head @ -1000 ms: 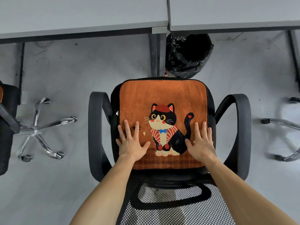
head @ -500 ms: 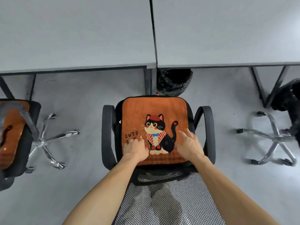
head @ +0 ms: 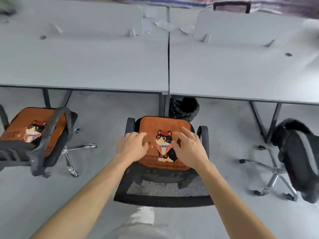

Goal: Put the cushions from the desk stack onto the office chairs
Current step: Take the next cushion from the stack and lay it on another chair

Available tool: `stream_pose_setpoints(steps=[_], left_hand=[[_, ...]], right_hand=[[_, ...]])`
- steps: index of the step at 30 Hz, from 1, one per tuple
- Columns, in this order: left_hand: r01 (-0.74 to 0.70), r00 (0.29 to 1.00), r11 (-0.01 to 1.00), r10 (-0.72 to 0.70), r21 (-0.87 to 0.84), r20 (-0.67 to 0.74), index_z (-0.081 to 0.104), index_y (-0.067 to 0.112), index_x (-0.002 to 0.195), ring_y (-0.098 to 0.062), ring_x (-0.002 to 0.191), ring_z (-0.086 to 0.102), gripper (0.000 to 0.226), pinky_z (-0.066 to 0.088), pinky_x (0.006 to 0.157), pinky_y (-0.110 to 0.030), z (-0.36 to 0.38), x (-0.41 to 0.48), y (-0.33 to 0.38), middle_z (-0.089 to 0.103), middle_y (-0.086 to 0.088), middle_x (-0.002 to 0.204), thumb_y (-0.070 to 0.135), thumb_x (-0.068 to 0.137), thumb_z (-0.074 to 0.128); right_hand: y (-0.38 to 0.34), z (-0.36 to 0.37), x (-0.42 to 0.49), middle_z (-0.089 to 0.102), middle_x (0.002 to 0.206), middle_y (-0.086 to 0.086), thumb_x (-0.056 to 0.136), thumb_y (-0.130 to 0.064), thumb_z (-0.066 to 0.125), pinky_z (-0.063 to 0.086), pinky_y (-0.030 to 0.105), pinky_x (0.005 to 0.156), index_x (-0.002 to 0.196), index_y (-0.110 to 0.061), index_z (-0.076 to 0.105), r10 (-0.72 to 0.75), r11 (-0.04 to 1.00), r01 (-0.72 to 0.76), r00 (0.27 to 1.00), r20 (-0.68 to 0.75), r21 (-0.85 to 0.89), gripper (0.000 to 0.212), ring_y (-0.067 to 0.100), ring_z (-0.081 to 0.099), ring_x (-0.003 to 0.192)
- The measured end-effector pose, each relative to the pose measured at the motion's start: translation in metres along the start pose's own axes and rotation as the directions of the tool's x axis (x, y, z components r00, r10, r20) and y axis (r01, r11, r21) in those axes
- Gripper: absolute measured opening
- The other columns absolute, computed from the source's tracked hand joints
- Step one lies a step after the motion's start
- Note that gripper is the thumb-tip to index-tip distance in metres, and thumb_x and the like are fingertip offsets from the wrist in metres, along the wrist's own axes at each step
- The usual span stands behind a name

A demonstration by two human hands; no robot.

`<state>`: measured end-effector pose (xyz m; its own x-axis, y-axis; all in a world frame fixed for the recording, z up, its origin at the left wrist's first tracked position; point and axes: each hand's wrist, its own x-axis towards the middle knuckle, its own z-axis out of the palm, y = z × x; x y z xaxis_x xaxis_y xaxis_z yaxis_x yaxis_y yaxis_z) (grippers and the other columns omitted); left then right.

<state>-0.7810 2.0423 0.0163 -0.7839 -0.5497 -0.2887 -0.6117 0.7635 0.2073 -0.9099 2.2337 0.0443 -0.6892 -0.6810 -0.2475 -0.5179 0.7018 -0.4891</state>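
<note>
**Desk:** Where did the orange cushion point(head: 165, 125) lie?

**Photographer:** Flat on the seat of the centre chair point(head: 165, 189), between its two black looped armrests. It was square with rounded corners and plush-looking, printed with a black-and-white cat in a red cap and blue bow tie.

**Desk:** And the hands?

**Photographer:** Both held nothing. The left hand point(head: 132, 146) was over the cushion's left edge, fingers loosely bent. The right hand point(head: 189, 149) was over its right half, fingers spread and relaxed. Whether either touched the fabric could not be told.

**Desk:** Any containers?

**Photographer:** One: a round bin point(head: 183, 108) lined with a crinkled black plastic bag, under the desks just behind the chair. Its inside was too dark to tell what it held.

**Desk:** And around that?

**Photographer:** The centre chair's backrest was black mesh in a black frame. A second cushion point(head: 20, 118) with the same print lay on the seat of the left chair point(head: 51, 133), which stood on a chromed star base. The right chair point(head: 298, 161), black, stood well apart on a similar base with castors. Two smooth pale grey desks point(head: 86, 66) met edge to edge, with low grey panels point(head: 77, 19) along their far side, above a grey floor point(head: 107, 114)
</note>
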Motion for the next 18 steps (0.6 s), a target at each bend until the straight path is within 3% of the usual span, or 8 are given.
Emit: stream_pose_setpoints(steps=[6,9,13,18], left_hand=[[0.182,0.968,0.981,-0.168,0.061,-0.185,0.042,0.034,0.149,-0.021,0.144,0.035,0.053,0.023,0.114,-0.05,-0.054,-0.082,-0.042,0.052,0.003,0.147,0.044,0.097,0.047],[0.237,0.932,0.97,-0.213,0.048,-0.292,0.044,0.033,0.148,-0.022,0.142,0.039,0.054,0.032,0.113,-0.049,-0.091,-0.12,-0.08,0.052,0.002,0.147,0.044,0.096,0.049],[0.355,0.846,0.933,-0.3,0.047,-0.44,0.051,0.031,0.142,-0.022,0.129,0.053,0.053,0.048,0.099,-0.043,-0.139,-0.182,-0.143,0.06,0.001,0.138,0.045,0.092,0.05],[0.516,0.707,0.856,-0.45,-0.036,-0.545,0.054,0.033,0.139,-0.026,0.119,0.06,0.049,0.051,0.092,-0.043,-0.181,-0.258,-0.226,0.063,0.001,0.133,0.045,0.092,0.051]], right_hand=[[-0.058,-0.02,-0.039,0.03,0.164,-0.006,0.102,-0.048,0.043,0.03,0.051,0.119,0.146,-0.043,0.046,-0.213,0.976,0.209,0.973,-0.086,-0.053,0.044,0.023,0.021,0.152],[-0.1,-0.028,-0.047,0.029,0.164,-0.007,0.103,-0.049,0.043,0.029,0.05,0.118,0.147,-0.044,0.046,-0.302,0.952,0.293,0.948,-0.103,-0.089,0.044,0.022,0.018,0.153],[-0.171,-0.024,-0.051,0.028,0.165,-0.005,0.102,-0.052,0.045,0.028,0.049,0.119,0.149,-0.043,0.044,-0.446,0.892,0.434,0.891,-0.086,-0.127,0.048,0.024,0.019,0.152],[-0.277,-0.007,-0.059,0.027,0.164,-0.008,0.102,-0.05,0.044,0.029,0.048,0.119,0.148,-0.044,0.043,-0.588,0.806,0.578,0.807,-0.061,-0.128,0.046,0.021,0.019,0.151]])
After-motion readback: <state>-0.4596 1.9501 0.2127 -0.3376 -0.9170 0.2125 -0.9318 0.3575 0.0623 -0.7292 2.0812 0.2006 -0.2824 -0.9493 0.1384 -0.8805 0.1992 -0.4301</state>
